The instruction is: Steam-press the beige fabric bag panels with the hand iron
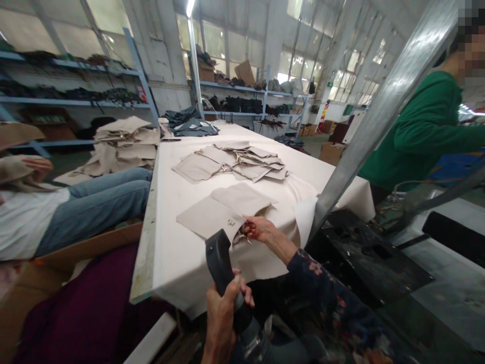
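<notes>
My left hand (227, 303) is wrapped round a black curved nozzle (220, 258) with a thick hose below it. The nozzle's tip points up beside the near edge of a beige fabric piece (208, 215) that lies on the covered table (170, 263). With fingers pinched, my right hand (259, 230) holds the near right corner of that piece. A small metal fitting (231, 222) sits on the fabric near this corner. Farther back, a loose pile of beige fabric pieces (235, 162) lies on the table.
A slanted metal post (364, 126) stands at the table's right. Beyond it is a person in green (420, 126). On the left sits another person in jeans (102, 202), near stacked beige fabric (127, 144). Dark folded pieces (193, 126) lie at the table's far end.
</notes>
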The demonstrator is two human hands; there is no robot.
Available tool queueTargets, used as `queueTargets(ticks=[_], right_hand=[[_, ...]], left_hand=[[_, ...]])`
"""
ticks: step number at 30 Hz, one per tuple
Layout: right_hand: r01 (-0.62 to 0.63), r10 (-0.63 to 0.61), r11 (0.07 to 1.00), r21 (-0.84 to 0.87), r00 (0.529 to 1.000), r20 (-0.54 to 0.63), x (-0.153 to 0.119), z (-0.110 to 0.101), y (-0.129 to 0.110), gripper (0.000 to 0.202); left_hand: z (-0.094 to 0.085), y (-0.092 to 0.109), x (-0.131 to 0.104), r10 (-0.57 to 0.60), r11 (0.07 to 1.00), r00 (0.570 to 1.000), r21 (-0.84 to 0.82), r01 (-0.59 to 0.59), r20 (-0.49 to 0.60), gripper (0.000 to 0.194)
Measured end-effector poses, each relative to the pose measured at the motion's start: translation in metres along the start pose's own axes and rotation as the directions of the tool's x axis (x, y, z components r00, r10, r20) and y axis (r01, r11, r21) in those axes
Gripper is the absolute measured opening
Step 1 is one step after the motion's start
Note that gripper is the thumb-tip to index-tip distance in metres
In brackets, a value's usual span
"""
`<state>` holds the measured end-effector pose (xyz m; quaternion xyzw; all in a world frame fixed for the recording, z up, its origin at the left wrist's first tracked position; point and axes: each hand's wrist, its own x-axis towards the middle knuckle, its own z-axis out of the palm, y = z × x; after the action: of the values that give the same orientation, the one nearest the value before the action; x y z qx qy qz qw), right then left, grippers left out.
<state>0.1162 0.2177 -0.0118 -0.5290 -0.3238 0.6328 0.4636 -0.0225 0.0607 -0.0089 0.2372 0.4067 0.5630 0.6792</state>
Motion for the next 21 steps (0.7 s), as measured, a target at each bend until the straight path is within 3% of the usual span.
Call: queueTargets(ticks=[8, 10, 13, 16, 21], right_hand=[[0.120, -0.147, 0.969, -0.216, 0.983, -0.111, 0.009, 0.023, 0.006, 0.020], [0.211, -0.260, 0.926, -0.314, 0.957, -0.124, 0.009, 0.023, 0.001, 0.020], [0.377, -0.473, 0.801, -0.464, 0.875, -0.106, 0.007, 0.021, -0.009, 0.024], [0.494, -0.603, 0.646, -0.582, 0.798, 0.009, -0.002, 0.016, -0.008, 0.028], [0.599, -0.569, 0.447, -0.665, 0.763, 0.305, -0.028, 0.007, 0.032, 0.008]], left_hand=[[-0.003, 0.004, -0.001, 0.025, 0.999, 1.000, -0.022, -0.025, -0.011, 0.032], [-0.003, 0.006, -0.002, 0.027, 0.999, 0.999, -0.022, -0.028, -0.024, 0.032], [-0.003, 0.010, -0.004, 0.051, 0.999, 0.998, -0.014, -0.052, -0.041, 0.031], [-0.003, 0.014, -0.007, 0.072, 0.997, 0.997, -0.006, -0.072, -0.039, 0.030], [-0.001, 0.016, -0.008, 0.095, 0.995, 0.995, 0.017, -0.096, 0.020, 0.027]])
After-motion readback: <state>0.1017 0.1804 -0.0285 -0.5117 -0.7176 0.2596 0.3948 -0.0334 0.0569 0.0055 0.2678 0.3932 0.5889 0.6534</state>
